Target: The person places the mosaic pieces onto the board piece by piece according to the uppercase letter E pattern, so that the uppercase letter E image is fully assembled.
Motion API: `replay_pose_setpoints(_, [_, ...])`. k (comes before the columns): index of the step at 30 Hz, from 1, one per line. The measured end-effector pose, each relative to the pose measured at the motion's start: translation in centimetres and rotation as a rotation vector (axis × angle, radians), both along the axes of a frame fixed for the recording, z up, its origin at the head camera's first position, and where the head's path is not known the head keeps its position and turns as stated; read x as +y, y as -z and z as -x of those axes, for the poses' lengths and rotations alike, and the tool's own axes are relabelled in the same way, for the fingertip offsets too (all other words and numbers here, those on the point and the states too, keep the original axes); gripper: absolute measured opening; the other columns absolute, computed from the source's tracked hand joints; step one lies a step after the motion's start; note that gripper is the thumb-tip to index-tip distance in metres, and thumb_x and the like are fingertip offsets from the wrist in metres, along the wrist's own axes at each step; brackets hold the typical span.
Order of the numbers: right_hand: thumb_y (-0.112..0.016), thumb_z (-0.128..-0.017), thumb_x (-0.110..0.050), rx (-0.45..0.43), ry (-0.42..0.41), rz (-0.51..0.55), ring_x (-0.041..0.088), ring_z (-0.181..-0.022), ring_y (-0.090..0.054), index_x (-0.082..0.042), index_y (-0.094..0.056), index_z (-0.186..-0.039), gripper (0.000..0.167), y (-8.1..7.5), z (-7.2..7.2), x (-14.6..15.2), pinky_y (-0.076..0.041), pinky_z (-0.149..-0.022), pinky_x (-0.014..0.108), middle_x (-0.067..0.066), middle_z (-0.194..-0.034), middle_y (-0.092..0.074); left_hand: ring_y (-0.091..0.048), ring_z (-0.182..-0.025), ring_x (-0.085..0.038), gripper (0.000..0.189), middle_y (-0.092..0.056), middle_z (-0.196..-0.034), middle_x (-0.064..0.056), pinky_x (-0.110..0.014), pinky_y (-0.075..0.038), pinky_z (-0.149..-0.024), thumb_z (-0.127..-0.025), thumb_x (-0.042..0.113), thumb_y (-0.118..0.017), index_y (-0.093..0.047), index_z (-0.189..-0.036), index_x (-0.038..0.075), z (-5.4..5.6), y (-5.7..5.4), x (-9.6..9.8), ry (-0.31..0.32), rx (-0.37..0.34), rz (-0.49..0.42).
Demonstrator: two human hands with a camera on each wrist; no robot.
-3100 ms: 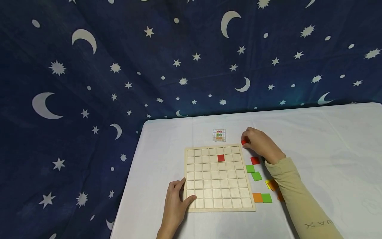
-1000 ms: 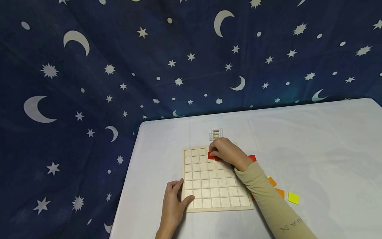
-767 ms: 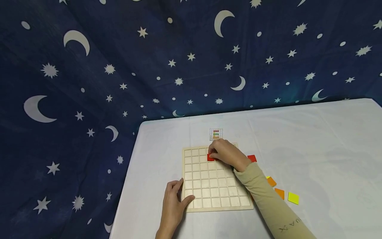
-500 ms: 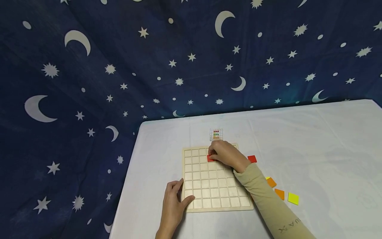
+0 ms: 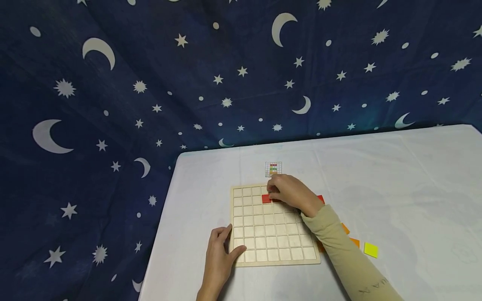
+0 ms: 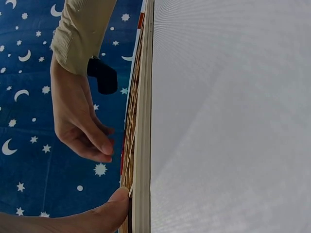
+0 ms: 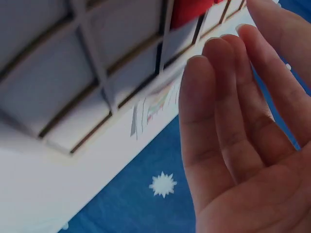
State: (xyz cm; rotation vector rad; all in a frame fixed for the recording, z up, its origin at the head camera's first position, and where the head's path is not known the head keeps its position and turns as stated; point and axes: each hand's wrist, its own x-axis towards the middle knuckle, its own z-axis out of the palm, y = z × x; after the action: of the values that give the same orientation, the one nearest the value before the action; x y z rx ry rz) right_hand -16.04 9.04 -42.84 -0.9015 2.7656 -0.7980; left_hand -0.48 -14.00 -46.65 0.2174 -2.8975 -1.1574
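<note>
The wooden grid board [image 5: 263,263] lies on the white table. My left hand [image 5: 219,258] rests at its lower left edge, thumb on top; in the left wrist view the thumb [image 6: 114,206] touches the rim. Over the upper part of the board is my right hand [image 5: 291,192], its fingers loosely bent and holding nothing. Just left of its fingertips a red square tile [image 5: 265,199] sits in a cell. Beside that tile another red tile [image 5: 276,200] is partly hidden by the hand. In the right wrist view the fingers [image 7: 198,97] are apart from the red tile [image 7: 189,12].
Behind the board lies a small card [image 5: 273,168] with a coloured grid pattern. To the right, partly covered by the sleeve, are a red tile [image 5: 321,199], several orange tiles [image 5: 355,242] and a yellow tile [image 5: 370,250]. A dark star-patterned cloth [image 5: 241,62] hangs behind.
My right hand has carried a red tile from the right of the board to the cell left of the first red one and let go. It has drawn slightly right; the left hand stays.
</note>
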Motion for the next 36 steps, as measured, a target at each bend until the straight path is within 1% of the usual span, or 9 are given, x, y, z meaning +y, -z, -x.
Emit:
replay_pose_setpoints(6, [-0.077, -0.086, -0.009, -0.001, 0.035, 0.01, 0.013, -0.073, -0.055, -0.009, -0.073, -0.087, 0.004, -0.3, -0.1, 1.8, -0.048, -0.07, 0.031, -0.001, -0.084, -0.065, -0.051, -0.102, -0.017, 0.072, -0.055, -0.119, -0.009, -0.031, -0.049, -0.082, -0.071, 0.022, -0.087, -0.059, -0.132, -0.005, 0.0, 0.0, -0.1, 0.007, 0.003, 0.001])
replay_pose_setpoints(9, [-0.078, -0.085, -0.008, -0.016, 0.055, 0.005, 0.015, -0.075, -0.055, -0.006, -0.072, -0.091, 0.008, -0.5, -0.2, 2.9, -0.048, -0.071, 0.033, 0.002, -0.085, -0.064, -0.051, -0.1, -0.017, 0.072, -0.055, -0.119, -0.01, -0.03, -0.049, -0.08, -0.071, 0.023, -0.087, -0.06, -0.131, -0.006, 0.0, 0.0, -0.1, 0.013, 0.017, 0.009])
replay_pose_setpoints(12, [-0.078, -0.084, -0.007, -0.023, 0.069, -0.013, 0.018, -0.077, -0.056, -0.004, -0.072, -0.094, 0.012, -0.8, -0.2, 3.8, -0.049, -0.073, 0.035, 0.004, -0.088, -0.065, -0.052, -0.1, -0.017, 0.072, -0.055, -0.118, -0.01, -0.03, -0.049, -0.08, -0.071, 0.023, -0.087, -0.06, -0.131, -0.006, 0.0, 0.1, -0.1, 0.014, 0.023, 0.008])
replay_pose_setpoints(16, [-0.079, -0.083, -0.007, -0.037, 0.092, -0.038, 0.019, -0.079, -0.057, -0.002, -0.072, -0.097, 0.016, -1.0, -0.4, 4.6, -0.05, -0.075, 0.036, 0.006, -0.09, -0.066, -0.052, -0.102, -0.017, 0.072, -0.055, -0.119, -0.009, -0.031, -0.049, -0.083, -0.071, 0.023, -0.087, -0.059, -0.132, -0.006, 0.0, 0.1, -0.1, 0.01, 0.01, 0.005])
replay_pose_setpoints(22, [-0.079, -0.083, -0.007, -0.058, 0.119, -0.062, 0.021, -0.082, -0.058, -0.002, -0.072, -0.099, 0.018, -1.2, -0.6, 5.9, -0.05, -0.077, 0.038, 0.006, -0.092, -0.065, -0.051, -0.101, -0.016, 0.073, -0.055, -0.118, -0.009, -0.029, -0.048, -0.081, -0.071, 0.022, -0.087, -0.059, -0.132, -0.006, 0.1, 0.1, -0.2, 0.007, 0.01, 0.0])
replay_pose_setpoints(29, [-0.078, -0.084, -0.008, -0.094, 0.145, -0.073, 0.023, -0.085, -0.057, -0.003, -0.071, -0.098, 0.016, -1.1, -1.0, 7.4, -0.05, -0.08, 0.041, 0.006, -0.093, -0.065, -0.05, -0.099, -0.015, 0.073, -0.055, -0.118, -0.009, -0.027, -0.048, -0.078, -0.071, 0.021, -0.087, -0.059, -0.132, -0.006, 0.0, 0.2, -0.1, 0.009, 0.006, -0.002])
replay_pose_setpoints(36, [-0.08, -0.082, -0.009, -0.102, 0.18, -0.085, 0.024, -0.086, -0.058, -0.002, -0.072, -0.1, 0.021, -1.0, -1.7, 9.2, -0.051, -0.084, 0.044, 0.008, -0.097, -0.067, -0.049, -0.095, -0.014, 0.073, -0.055, -0.118, -0.01, -0.024, -0.047, -0.075, -0.071, 0.02, -0.087, -0.059, -0.132, -0.007, 0.1, 0.1, -0.1, 0.016, 0.012, -0.015])
